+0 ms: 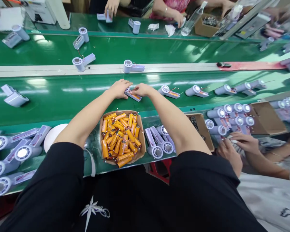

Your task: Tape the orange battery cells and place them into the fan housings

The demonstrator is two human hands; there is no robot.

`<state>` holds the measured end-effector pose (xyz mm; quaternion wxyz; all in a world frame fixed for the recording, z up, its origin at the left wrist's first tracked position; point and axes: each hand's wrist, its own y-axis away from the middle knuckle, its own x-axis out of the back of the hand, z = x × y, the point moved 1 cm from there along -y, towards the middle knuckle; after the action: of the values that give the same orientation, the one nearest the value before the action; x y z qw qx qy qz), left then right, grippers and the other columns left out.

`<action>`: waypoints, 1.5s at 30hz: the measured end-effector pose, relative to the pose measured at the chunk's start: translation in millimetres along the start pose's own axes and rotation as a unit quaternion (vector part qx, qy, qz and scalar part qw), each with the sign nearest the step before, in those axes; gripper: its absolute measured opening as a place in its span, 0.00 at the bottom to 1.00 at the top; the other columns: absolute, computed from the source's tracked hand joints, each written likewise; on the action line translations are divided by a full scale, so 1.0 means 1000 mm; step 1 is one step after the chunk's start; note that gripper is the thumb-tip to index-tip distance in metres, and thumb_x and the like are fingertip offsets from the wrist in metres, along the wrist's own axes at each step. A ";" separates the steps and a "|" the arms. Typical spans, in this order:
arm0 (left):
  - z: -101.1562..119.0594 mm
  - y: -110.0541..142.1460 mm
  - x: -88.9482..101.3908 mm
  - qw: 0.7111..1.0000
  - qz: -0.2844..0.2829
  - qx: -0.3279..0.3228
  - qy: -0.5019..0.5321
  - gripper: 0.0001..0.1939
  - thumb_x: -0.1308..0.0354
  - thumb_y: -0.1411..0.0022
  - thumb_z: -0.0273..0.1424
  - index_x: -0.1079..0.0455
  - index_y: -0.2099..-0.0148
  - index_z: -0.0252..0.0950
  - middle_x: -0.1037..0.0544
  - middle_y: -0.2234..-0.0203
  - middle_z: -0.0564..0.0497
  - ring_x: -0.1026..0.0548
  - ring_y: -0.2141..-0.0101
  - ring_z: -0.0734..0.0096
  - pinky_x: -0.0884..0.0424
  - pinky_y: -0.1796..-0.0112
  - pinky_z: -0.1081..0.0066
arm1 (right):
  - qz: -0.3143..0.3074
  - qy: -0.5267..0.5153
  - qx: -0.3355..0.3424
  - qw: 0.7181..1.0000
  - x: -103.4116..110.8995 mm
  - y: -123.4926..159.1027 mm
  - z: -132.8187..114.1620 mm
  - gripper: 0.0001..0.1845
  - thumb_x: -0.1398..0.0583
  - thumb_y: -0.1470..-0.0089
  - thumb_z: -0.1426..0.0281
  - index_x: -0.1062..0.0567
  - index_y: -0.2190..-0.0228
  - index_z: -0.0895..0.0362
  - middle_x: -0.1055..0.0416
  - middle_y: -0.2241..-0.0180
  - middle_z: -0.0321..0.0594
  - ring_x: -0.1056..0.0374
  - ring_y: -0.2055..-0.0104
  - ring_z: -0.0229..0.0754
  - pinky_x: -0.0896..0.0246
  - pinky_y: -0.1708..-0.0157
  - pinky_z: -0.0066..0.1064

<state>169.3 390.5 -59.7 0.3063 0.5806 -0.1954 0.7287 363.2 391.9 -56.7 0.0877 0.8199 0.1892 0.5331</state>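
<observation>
Left grip (pixel 120 89) on slim lilac casing (pixel 135 97), bright orange inside.

A short-sleeved black top (pixel 135 199) bears a white star-shaped emblem (pixel 90 207).

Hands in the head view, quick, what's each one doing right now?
Left hand: closed around the round end of a pale purple housing.
Right hand: fingers bent at the housing's handle; can't tell whether they grip anything.

Lilac housing (pixel 133 97) partly hidden behind left hand (pixel 119 88)
</observation>
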 end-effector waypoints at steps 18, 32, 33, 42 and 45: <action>0.033 0.448 -0.019 0.968 0.055 0.243 0.025 0.35 0.35 0.37 0.44 0.31 0.30 0.40 0.23 0.35 0.35 0.34 0.33 0.28 0.41 0.32 0.28 | 0.133 -0.080 0.271 0.950 -0.095 0.235 -0.086 0.18 0.42 0.29 0.68 0.15 0.46 0.51 0.17 0.45 0.49 0.24 0.39 0.58 0.31 0.34 0.55; 0.099 0.440 -0.059 0.873 0.233 0.262 0.340 0.42 0.32 0.35 0.48 0.39 0.24 0.47 0.35 0.31 0.38 0.40 0.26 0.42 0.26 0.34 0.43 | 0.036 -0.128 0.170 0.976 -0.109 0.166 -0.082 0.22 0.26 0.43 0.73 0.14 0.47 0.59 0.16 0.54 0.47 0.20 0.55 0.46 0.24 0.47 0.41; 0.101 0.439 -0.059 0.876 0.233 0.256 0.335 0.41 0.32 0.35 0.48 0.38 0.24 0.47 0.34 0.31 0.38 0.39 0.26 0.42 0.26 0.33 0.43 | 0.033 -0.157 0.163 0.974 -0.110 0.165 -0.079 0.20 0.26 0.45 0.72 0.14 0.49 0.59 0.16 0.56 0.46 0.20 0.55 0.46 0.24 0.48 0.41; 0.115 0.437 -0.056 0.933 0.234 0.195 0.191 0.39 0.30 0.34 0.41 0.38 0.25 0.49 0.25 0.35 0.40 0.33 0.31 0.40 0.31 0.32 0.38 | 0.037 -0.615 0.108 0.780 -0.092 0.202 -0.082 0.38 0.22 0.56 0.42 0.19 0.53 0.53 0.12 0.56 0.45 0.15 0.57 0.48 0.17 0.52 0.43; 0.121 0.435 -0.055 0.944 0.250 0.158 0.144 0.38 0.32 0.32 0.39 0.40 0.24 0.49 0.23 0.37 0.39 0.33 0.32 0.40 0.32 0.32 0.38 | 0.018 -0.637 0.110 0.762 -0.087 0.232 -0.096 0.38 0.22 0.53 0.43 0.18 0.49 0.52 0.12 0.54 0.46 0.14 0.57 0.50 0.15 0.56 0.42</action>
<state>-28.0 -19.2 -51.6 0.0430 0.4426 -0.1702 0.8794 295.4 139.0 -10.1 0.0873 0.9780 0.1326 -0.1354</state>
